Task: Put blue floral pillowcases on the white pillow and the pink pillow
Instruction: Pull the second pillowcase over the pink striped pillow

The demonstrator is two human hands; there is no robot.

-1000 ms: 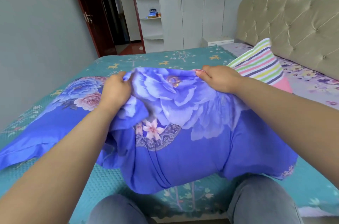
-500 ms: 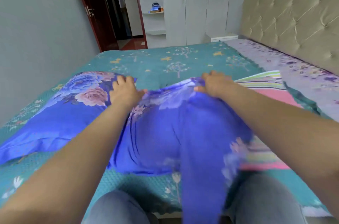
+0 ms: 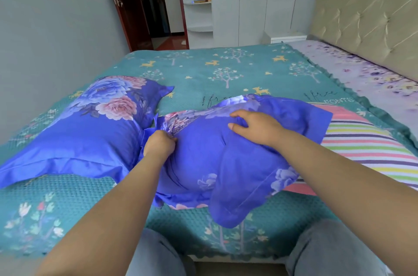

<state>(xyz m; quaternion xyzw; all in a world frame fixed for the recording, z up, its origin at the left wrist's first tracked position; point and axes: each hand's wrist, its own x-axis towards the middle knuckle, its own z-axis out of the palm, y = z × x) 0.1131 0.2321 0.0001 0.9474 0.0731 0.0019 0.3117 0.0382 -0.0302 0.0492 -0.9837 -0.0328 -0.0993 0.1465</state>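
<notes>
A pillow in a blue floral pillowcase [image 3: 81,140] lies on the bed at the left. In front of me a second blue floral pillowcase [image 3: 226,162] covers the left part of a pink pillow with coloured stripes [image 3: 371,149], whose right half sticks out. My left hand [image 3: 159,145] pinches the case's fabric at its left edge. My right hand [image 3: 255,127] rests on top of the case with fingers spread and slightly bent. The lower flap of the case hangs loose toward the bed's near edge.
The bed has a teal bedspread [image 3: 226,72] with trees and deer and a lilac floral sheet [image 3: 362,72] by the beige tufted headboard [image 3: 366,18]. A grey wall is at the left, a dark red door [image 3: 126,4] and white shelves behind. My knees touch the near edge.
The pillow and its case came down from a raised position onto the bed. My left hand moved to the case's left edge, and my right hand let go and now lies on top.
</notes>
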